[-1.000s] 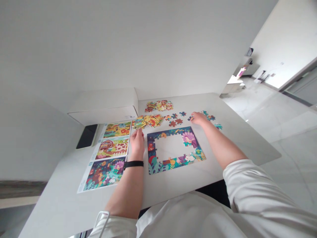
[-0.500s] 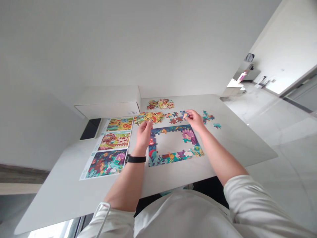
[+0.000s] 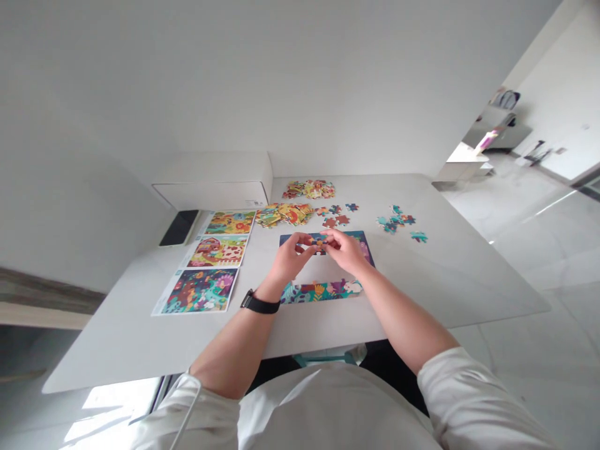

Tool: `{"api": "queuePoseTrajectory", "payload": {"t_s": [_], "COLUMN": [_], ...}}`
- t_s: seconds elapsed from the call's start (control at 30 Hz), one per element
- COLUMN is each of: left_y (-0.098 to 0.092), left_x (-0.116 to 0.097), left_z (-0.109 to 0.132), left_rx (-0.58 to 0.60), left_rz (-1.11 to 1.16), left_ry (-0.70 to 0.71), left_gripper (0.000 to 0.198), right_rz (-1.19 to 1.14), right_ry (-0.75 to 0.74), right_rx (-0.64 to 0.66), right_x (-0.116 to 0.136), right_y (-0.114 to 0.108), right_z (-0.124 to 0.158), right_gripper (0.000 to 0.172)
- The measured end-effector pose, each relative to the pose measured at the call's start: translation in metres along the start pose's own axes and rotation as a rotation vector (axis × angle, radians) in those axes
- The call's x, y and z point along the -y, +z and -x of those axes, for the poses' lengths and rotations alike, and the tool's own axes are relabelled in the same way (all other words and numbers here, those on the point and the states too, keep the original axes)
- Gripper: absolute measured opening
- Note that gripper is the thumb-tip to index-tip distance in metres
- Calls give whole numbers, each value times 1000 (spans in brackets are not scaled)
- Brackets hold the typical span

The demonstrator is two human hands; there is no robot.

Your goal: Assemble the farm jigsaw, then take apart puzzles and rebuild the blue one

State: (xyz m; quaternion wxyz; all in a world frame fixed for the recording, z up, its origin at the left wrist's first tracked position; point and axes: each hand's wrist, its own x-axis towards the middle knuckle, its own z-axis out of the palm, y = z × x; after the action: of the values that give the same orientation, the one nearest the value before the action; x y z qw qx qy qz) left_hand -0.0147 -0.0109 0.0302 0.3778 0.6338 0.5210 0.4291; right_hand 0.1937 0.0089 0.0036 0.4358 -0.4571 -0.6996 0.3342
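Over the upper part of the puzzle frame [image 3: 319,292], my left hand [image 3: 293,253] and my right hand [image 3: 344,250] meet around a small puzzle piece [image 3: 319,242]. Both hands pinch it between thumb and fingers, one from each side. The piece is dark blue with orange; its outline is partly covered by my fingertips. The frame has a bare middle, and its sides are partly hidden under my hands. Behind it are loose reddish-brown pieces [image 3: 342,220] and a dark blue piece [image 3: 352,207].
Yellow pieces [image 3: 295,214] and a mixed pile [image 3: 312,189] lie at the back. Teal pieces [image 3: 390,224] are on the right. On the left are a picture sheet [image 3: 201,290], a phone [image 3: 179,227] and a white box [image 3: 210,194].
My right hand has come left and nearer from the loose pieces, bringing a piece. My left hand has moved right to meet it. The camera view has shifted slightly.
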Motion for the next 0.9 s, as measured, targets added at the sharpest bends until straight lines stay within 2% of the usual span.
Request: {"api": "queuePoseTrajectory", "payload": {"t_s": [0.17,0.33,0.53,0.77,0.9], "left_y": [4,5,7,7,6], "left_x": [0,8,10,12,13], "left_z": [2,-3,-6,-7,-6], "left_rx": [87,67,100,70,76], "left_rz": [105,280,314,299,296], "left_ry": [-74,-142,-142,-90,-86], "left_gripper": [40,48,51,49,51], "right_rz": [-46,-76,-105,-132,-87], "right_ry": [-26,22,76,137,128], "right_rx": [17,40,66,24,25], "right_x": [9,8,5,5,6], "right_y": [-5,-13,-8,-9,-11], "right_z": [2,0,1,-1,-1], "right_gripper": [34,31,23,30,27]}}
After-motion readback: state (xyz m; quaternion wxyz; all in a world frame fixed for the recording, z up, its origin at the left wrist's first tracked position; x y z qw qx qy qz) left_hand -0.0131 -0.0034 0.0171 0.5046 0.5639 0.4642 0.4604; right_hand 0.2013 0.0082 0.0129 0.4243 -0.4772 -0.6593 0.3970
